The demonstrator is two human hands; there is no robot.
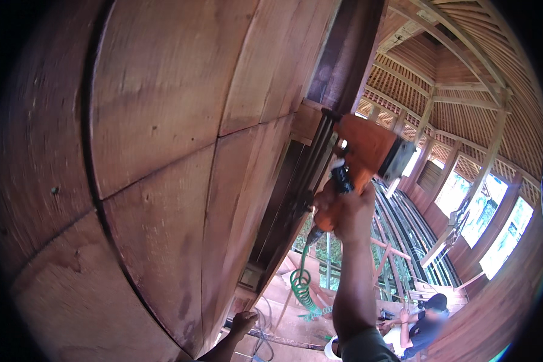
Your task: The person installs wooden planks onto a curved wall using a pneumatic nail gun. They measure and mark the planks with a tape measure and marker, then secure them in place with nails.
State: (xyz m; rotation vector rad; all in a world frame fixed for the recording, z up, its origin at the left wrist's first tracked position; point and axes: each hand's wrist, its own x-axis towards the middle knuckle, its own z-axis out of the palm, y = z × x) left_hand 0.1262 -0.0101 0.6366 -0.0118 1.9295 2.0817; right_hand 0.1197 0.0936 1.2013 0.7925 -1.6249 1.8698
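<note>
My right hand (355, 211) is wrapped around the handle of an orange air nail gun (365, 145). The gun's nose rests against or very close to the edge of the wooden wall panelling (169, 199), beside a dark upright post (347, 60); I cannot tell if it touches. From the base of its handle hangs a coiled green air hose (300, 288). Lower down, my left hand (244, 323) is closed by the bottom edge of the panelling. What its fingers grip, if anything, is hidden.
Below at the lower right, another person (427, 326) in a dark cap and dark top bends over some work. Long dark bars (425, 232) lie along the far side. Overhead is a slatted wooden roof (464, 127) on beams, with bright window openings (492, 193) beneath.
</note>
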